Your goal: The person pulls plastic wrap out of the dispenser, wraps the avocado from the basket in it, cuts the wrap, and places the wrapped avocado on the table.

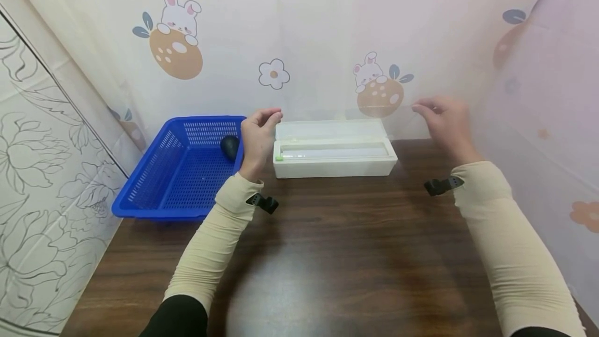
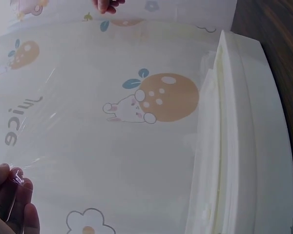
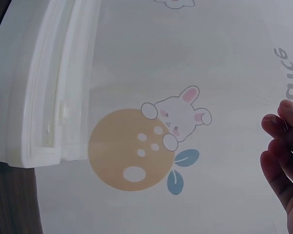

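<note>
A white cling film dispenser box [image 1: 334, 168] stands on the table with its lid raised and tilted back. Clear cling film [image 2: 51, 115] spreads up from it, with creases running toward my left fingers. My left hand [image 1: 259, 139] pinches one corner of the film between thumb and fingers, above the box's left end. To the right of the box and higher than it, my right hand [image 1: 446, 124] pinches the film's other corner. A small green slider [image 1: 279, 158] sits at the front left of the box opening. In the right wrist view, thumb and forefinger [image 3: 276, 122] meet.
A blue plastic basket [image 1: 161, 213] stands left of the box, close by my left forearm. Inside lies a dark, rounded thing [image 1: 230, 147]. The brown wooden table [image 1: 327, 254] runs back to a printed curtain [image 1: 318, 30].
</note>
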`<action>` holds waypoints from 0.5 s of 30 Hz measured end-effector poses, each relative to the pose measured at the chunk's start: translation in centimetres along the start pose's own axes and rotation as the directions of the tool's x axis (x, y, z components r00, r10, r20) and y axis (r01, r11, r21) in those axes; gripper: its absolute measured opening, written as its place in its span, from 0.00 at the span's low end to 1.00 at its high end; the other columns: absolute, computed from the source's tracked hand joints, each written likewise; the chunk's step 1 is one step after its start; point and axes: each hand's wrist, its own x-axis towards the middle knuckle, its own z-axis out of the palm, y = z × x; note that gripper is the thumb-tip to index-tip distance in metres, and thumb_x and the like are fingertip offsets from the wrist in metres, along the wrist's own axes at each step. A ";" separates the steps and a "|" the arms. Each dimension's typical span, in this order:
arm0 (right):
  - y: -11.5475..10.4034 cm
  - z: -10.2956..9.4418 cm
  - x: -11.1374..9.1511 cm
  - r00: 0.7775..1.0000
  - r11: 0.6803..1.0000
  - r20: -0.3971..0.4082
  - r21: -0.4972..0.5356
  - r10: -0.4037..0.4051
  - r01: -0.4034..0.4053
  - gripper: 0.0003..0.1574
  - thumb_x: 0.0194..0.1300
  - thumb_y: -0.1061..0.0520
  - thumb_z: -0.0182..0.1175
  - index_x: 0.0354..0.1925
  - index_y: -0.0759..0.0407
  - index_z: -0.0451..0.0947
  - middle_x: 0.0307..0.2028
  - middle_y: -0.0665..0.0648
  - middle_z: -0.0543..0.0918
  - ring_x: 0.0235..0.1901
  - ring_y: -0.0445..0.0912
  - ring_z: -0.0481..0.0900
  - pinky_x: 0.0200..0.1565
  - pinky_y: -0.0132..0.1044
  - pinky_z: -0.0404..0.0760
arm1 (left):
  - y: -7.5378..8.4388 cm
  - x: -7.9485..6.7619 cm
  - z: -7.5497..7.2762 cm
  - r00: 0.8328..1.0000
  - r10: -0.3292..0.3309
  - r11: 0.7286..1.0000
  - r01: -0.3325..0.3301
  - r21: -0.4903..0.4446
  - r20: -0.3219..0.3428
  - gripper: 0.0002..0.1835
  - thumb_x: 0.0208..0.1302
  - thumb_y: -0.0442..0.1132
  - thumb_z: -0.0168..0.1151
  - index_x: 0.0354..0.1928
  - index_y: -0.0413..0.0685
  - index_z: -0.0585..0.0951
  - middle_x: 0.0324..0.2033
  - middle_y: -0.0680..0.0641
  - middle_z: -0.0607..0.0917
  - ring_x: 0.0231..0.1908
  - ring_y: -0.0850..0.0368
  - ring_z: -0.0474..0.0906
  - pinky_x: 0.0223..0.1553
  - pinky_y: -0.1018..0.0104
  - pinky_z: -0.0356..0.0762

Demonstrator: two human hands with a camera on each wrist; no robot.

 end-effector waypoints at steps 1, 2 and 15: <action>-0.1 -0.1 0.0 1.000 1.000 -0.003 0.003 -0.002 0.002 0.18 0.68 0.53 0.61 0.45 0.66 0.84 0.45 0.68 0.86 0.41 0.44 0.81 0.45 0.28 0.70 | 0.1 0.0 0.0 1.000 0.002 1.000 -0.002 0.000 -0.001 0.11 0.65 0.38 0.64 0.43 0.37 0.85 0.40 0.39 0.87 0.41 0.53 0.83 0.46 0.67 0.79; -0.1 -0.1 0.0 1.000 1.000 -0.005 0.011 -0.003 0.003 0.18 0.67 0.53 0.61 0.45 0.67 0.84 0.45 0.69 0.86 0.40 0.36 0.80 0.44 0.27 0.69 | 0.2 0.0 -0.1 1.000 0.004 1.000 -0.004 0.000 -0.003 0.11 0.65 0.38 0.64 0.43 0.37 0.85 0.40 0.39 0.87 0.41 0.53 0.83 0.45 0.67 0.79; -0.7 -1.4 -0.2 0.999 0.999 -0.005 0.019 -0.038 0.038 0.18 0.67 0.53 0.61 0.44 0.68 0.84 0.43 0.68 0.86 0.34 0.13 0.64 0.41 0.16 0.63 | 1.2 -0.2 -0.6 0.999 0.043 0.999 -0.043 -0.030 -0.001 0.10 0.63 0.35 0.65 0.41 0.34 0.85 0.38 0.36 0.87 0.37 0.58 0.83 0.44 0.71 0.79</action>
